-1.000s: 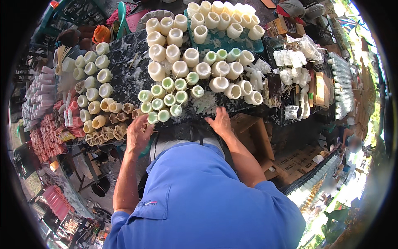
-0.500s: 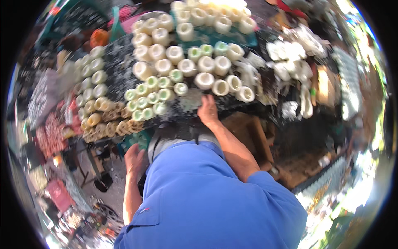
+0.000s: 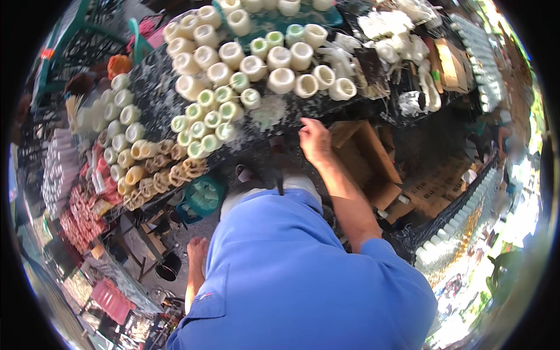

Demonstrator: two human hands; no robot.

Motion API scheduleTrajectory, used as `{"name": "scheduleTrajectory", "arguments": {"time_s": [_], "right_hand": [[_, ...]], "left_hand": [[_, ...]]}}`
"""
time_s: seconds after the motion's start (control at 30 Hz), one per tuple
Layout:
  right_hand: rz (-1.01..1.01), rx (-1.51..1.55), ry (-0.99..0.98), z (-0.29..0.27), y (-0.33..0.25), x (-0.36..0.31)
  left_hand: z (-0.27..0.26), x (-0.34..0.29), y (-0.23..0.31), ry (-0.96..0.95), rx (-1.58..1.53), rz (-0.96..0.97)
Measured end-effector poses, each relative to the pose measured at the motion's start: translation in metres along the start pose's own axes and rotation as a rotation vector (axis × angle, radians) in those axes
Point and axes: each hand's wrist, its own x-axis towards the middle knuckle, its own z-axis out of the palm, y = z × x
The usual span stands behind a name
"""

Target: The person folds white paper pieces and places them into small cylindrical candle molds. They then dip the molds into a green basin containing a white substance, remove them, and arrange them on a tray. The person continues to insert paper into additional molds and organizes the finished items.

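Observation:
My right hand (image 3: pixel 315 141) hangs just off the near edge of the black-covered table (image 3: pixel 303 106), fingers curled together, with nothing visible in it. Lower, beside my left hip, my left hand (image 3: pixel 197 249) hangs with loosely bent fingers and holds nothing I can see; part of it is foreshortened. Closest to my right hand on the table are cream-white hollow cylinders, waxy like candles (image 3: pixel 306 86). Left of them stand smaller pale green ones (image 3: pixel 198 128). Further left, a row of brownish cylinders with openwork sides (image 3: pixel 166 178) lines the table edge.
An open cardboard box (image 3: pixel 373 166) lies below the table edge, right of my hand. A teal basket (image 3: pixel 203 197) is on the floor near my feet, with a black bucket (image 3: pixel 169 267) to its left. White plastic wrapping (image 3: pixel 388 26) and a wooden block (image 3: pixel 452 64) lie on the table's right.
My right hand has come off the tabletop and moved right, its fingers now curled. My left hand has dropped lower beside my hip. The table has shifted up in view.

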Motion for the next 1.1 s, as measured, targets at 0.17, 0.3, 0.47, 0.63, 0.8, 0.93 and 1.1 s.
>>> {"name": "scheduleTrajectory", "arguments": {"time_s": [0.17,0.3,0.47,0.63,0.8,0.93,1.1], "right_hand": [[0.092,-0.094,-0.149,-0.024,0.018,-0.047],[0.106,-0.083,-0.09,-0.031,0.018,-0.066],[0.295,-0.005,-0.227,-0.044,0.021,-0.069],[0.313,0.002,-0.369,-0.067,0.044,-0.064],[0.293,-0.012,-0.445,-0.091,0.067,-0.049],[0.312,0.022,-0.53,-0.089,0.079,-0.017],[0.209,0.063,-0.46,-0.071,0.093,0.011]], "left_hand": [[0.014,0.01,0.011,-0.007,-0.389,-0.124],[0.03,0.002,0.011,-0.081,-0.284,-0.229],[0.046,-0.013,0.014,-0.022,-0.304,-0.231],[0.079,-0.011,0.031,0.045,-0.498,-0.234],[0.119,-0.027,0.09,0.028,-0.436,-0.176],[0.14,-0.056,0.114,0.017,-0.327,-0.092],[0.139,-0.095,0.072,0.061,-0.022,-0.022]]}}
